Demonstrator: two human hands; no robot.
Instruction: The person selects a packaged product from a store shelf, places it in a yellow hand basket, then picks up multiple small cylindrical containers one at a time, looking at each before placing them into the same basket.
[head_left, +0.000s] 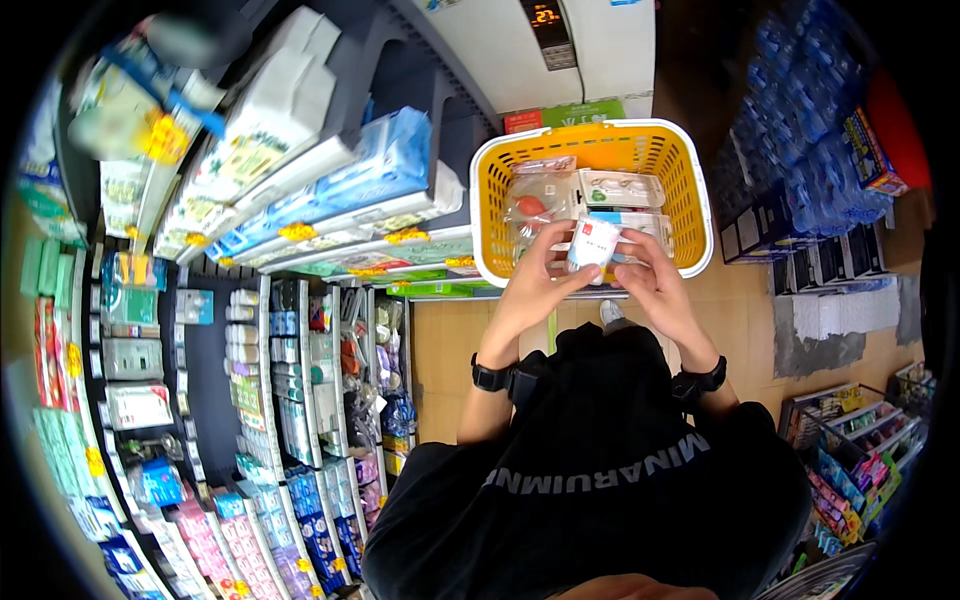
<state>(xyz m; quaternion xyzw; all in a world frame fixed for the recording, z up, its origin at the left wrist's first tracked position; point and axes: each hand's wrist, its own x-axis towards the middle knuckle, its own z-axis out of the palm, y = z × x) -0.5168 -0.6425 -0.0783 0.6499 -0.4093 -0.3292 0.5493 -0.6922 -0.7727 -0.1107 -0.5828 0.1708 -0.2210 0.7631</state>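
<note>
A small white packet (592, 244) with a red mark and print is in my left hand (541, 274). The thumb presses on its lower front, and the other fingers curl along its left side. My right hand (651, 271) is at the packet's right edge, fingers spread and thumb apart from it. Both hands are over the near side of a yellow plastic shopping basket (589, 133) with a white rim. Inside lie a clear-wrapped item with a red rubber bulb (530, 205), a white blister pack (621, 188) and a blue-and-white package (654, 223), partly hidden by my hands.
Store shelves with boxed and bagged goods (300, 382) fill the left. Blue tissue packs (375, 161) sit on a shelf beside the basket. Shrink-wrapped bottles (817, 142) are stacked at right, with a snack rack (855, 450) below. A white appliance (600, 45) with a lit display stands behind the basket.
</note>
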